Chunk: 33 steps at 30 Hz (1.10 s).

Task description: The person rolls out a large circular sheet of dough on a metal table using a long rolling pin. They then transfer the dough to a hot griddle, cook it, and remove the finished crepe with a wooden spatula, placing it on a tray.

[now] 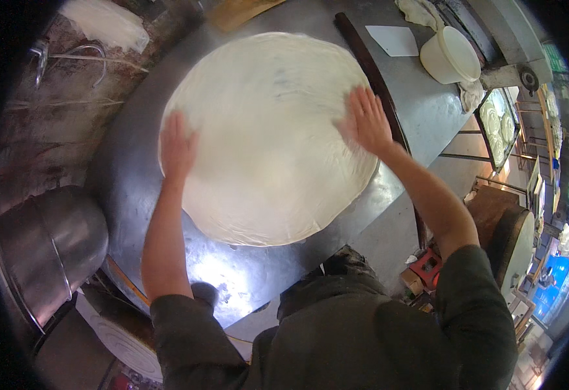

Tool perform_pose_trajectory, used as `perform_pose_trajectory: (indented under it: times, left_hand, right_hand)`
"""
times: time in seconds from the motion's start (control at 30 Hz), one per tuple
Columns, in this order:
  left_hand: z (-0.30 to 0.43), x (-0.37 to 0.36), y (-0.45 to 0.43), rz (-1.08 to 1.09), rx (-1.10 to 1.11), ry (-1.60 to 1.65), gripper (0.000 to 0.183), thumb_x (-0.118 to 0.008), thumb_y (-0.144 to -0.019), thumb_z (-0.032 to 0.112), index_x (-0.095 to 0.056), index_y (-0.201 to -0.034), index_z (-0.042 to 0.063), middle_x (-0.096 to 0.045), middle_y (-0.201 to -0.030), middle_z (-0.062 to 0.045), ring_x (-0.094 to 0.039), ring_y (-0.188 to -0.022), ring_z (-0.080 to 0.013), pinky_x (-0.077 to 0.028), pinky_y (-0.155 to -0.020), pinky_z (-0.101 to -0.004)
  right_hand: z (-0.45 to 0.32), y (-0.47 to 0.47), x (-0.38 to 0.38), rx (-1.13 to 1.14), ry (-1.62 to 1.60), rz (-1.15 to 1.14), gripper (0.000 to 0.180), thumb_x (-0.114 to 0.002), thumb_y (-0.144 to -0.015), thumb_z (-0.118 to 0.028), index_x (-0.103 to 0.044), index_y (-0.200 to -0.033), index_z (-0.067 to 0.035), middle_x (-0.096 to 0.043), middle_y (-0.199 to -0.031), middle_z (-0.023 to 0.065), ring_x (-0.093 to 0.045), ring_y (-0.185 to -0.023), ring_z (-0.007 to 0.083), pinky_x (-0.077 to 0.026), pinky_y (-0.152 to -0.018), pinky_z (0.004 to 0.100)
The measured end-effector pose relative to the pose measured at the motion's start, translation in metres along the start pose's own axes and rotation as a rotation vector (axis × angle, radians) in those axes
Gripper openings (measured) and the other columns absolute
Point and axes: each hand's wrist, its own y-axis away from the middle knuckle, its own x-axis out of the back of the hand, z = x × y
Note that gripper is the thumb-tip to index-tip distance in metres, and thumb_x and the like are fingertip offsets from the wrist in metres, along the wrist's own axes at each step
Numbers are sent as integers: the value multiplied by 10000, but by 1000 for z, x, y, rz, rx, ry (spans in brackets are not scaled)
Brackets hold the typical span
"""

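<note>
A large, thin round sheet of dough (265,146) lies spread on a metal worktable (133,141). Slight wrinkles run along its front edge and its upper right part. My left hand (177,145) rests flat at the sheet's left edge, blurred, with the thumb a little apart. At the right edge, my right hand (366,117) lies palm down on the dough with its fingers spread. Neither hand grips anything. Close beyond my right hand runs a long dark rolling pin (377,73), which passes under my right forearm.
A white plastic tub (448,56) and a white scraper sheet (393,41) stand at the back right. Further right, a black tray (496,127) holds several coiled dough rounds. A big metal mixing bowl (53,253) is close on the left. A red stool (427,268) is below right.
</note>
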Motion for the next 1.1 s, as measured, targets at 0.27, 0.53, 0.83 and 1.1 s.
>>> perform_pose_trajectory:
  times: [0.27, 0.53, 0.83, 1.1]
  left_hand:
    - [-33, -6, 41, 28, 23, -12, 747, -585, -1016, 422, -322, -1622, 73, -316, -1681, -193, -293, -1552, -379, -251, -1254, -530]
    - [-10, 20, 90, -75, 94, 9, 760, -555, -1031, 446, -279, -1646, 94, -251, -1714, -174, -227, -1581, -358, -181, -1280, -521]
    - [8, 20, 139, -100, 147, -240, 801, -528, -1024, 500, -257, -1657, 91, -209, -1736, -153, -180, -1607, -332, -127, -1285, -560]
    - [146, 26, 201, -129, -133, 29, 847, -674, -950, 405, -319, -1614, 18, -271, -1697, -211, -231, -1577, -394, -173, -1278, -562]
  right_hand:
    - [-18, 40, 16, -57, -133, 0, 887, -441, -1033, -623, -248, -1632, 3, -201, -1715, 219, -151, -1603, 377, -149, -1299, 499]
    - [-34, 85, 22, -81, -114, -95, 911, -475, -1023, -637, -254, -1630, 6, -163, -1710, 267, -117, -1603, 411, -119, -1301, 523]
    - [-69, 157, 18, -134, -147, -72, 959, -460, -992, -688, -316, -1591, 47, -205, -1680, 317, -152, -1579, 476, -150, -1281, 563]
    - [-130, 201, 20, -69, -340, -42, 907, -511, -998, -601, -301, -1596, 48, -164, -1691, 315, -122, -1585, 482, -140, -1280, 570]
